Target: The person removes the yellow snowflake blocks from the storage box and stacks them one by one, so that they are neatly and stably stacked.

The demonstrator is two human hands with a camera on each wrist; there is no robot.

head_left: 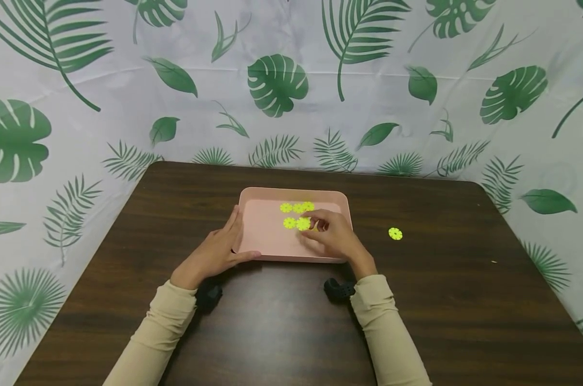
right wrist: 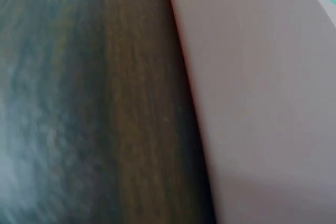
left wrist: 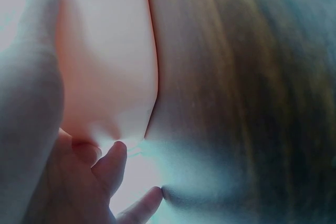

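Note:
A shallow pink tray (head_left: 264, 228) lies on the dark wooden table. My left hand (head_left: 217, 251) rests against its left end, fingers straight along the rim and thumb by the near corner. In the left wrist view, fingers (left wrist: 111, 169) show beside the tray's end. Over the right part of the tray, my right hand (head_left: 337, 233) pinches a yellow flower-shaped disc (head_left: 303, 223) between thumb and fingertips. Several like discs lie in the tray, among them one (head_left: 286, 207) at the back and one (head_left: 289, 223) left of the pinched disc. The right wrist view shows the tray's side (right wrist: 262, 87), but no hand.
Another yellow disc (head_left: 395, 234) lies on the table to the right of the tray. A small pale scrap (head_left: 494, 261) is farther right. Behind the table (head_left: 445, 300) hangs a white cloth (head_left: 368, 115) printed with green leaves.

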